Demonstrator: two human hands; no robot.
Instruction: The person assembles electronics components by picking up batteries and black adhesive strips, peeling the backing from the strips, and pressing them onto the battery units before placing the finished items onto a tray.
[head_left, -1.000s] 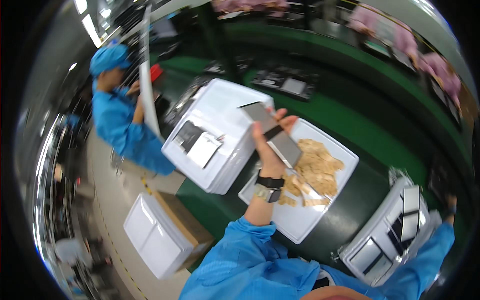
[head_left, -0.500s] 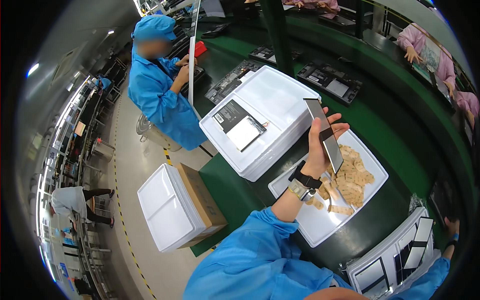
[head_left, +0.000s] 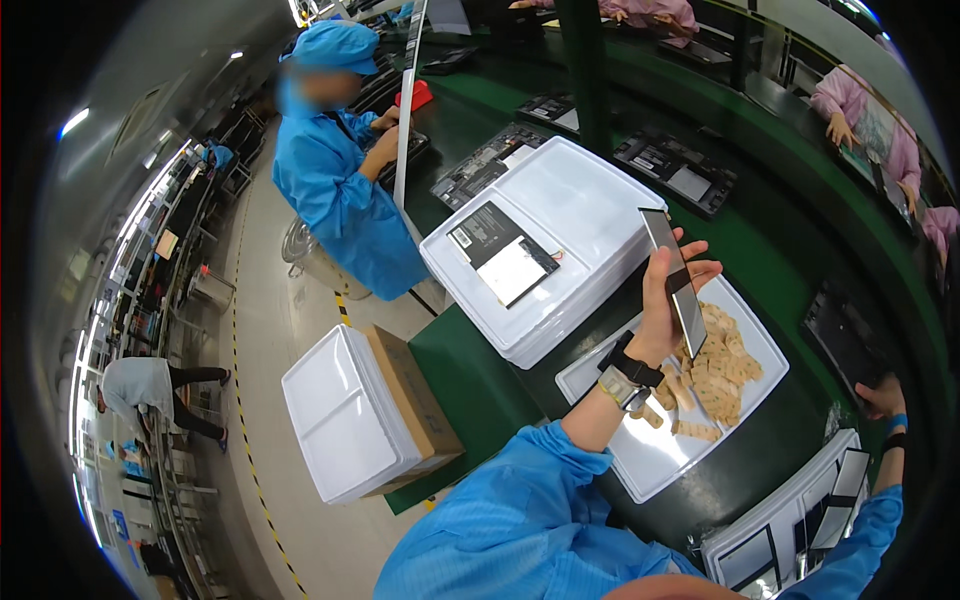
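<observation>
Now, down through the head view, the person's left hand [head_left: 662, 292] is up above the bench [head_left: 770, 255], thumb on one side and fingers on the other, closed round a thin silver pack [head_left: 689, 322] with a dark band across it. It's tipped up nearly on edge, long axis running from upper left to lower right, top end by the stacked white trays [head_left: 580, 185], lower end above the tan pieces [head_left: 728, 370] heaped in an open white tray [head_left: 640, 472].

Over to the right, the right hand [head_left: 880, 397] is at the near end of a dark flat casing [head_left: 845, 330]. Fingers look to be at its corner, but I can't tell whether they're gripping it.

And there's the relation that counts: the casing lies to the right of the silver pack, well apart, its long axis slanting much the same way, and the right hand is far the nearer to it. Just beside the right forearm, pale flat panels [head_left: 853, 475] rest on another tray stack [head_left: 770, 502].

Across on the left, a black-and-white pack [head_left: 485, 235] lies flat on the stacked trays, a co-worker in blue [head_left: 335, 190] standing beyond.
</observation>
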